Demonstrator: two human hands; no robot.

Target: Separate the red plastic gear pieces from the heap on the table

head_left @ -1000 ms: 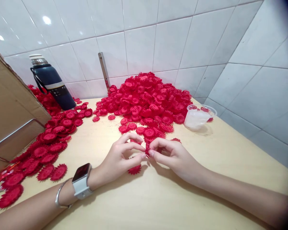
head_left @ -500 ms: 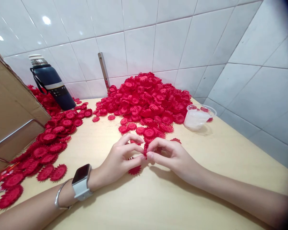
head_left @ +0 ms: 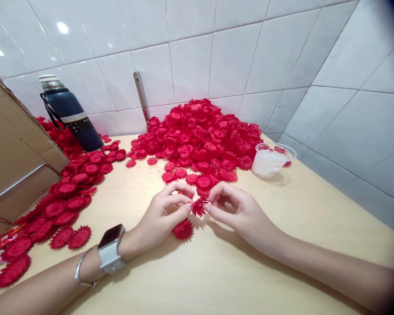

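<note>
A small red plastic flower with spiky petals (head_left: 198,206) sits just above the pale wooden surface (head_left: 216,271), pinched between the left hand (head_left: 160,218) and the right hand (head_left: 239,212). Both grips are closed on it with fingertips. Another red flower (head_left: 183,229) lies flat under the left hand, and a big red flower pile (head_left: 203,135) sits behind.

Head view: worn on the person's head, looking forward and down over the table (head_left: 216,280).
Facing: toward the tiled corner, the red flower pile (head_left: 200,135) straight ahead.
Nearness: close (forearms enter from the bottom edge, well short of the pile).
Shared ground: only one view.
</note>
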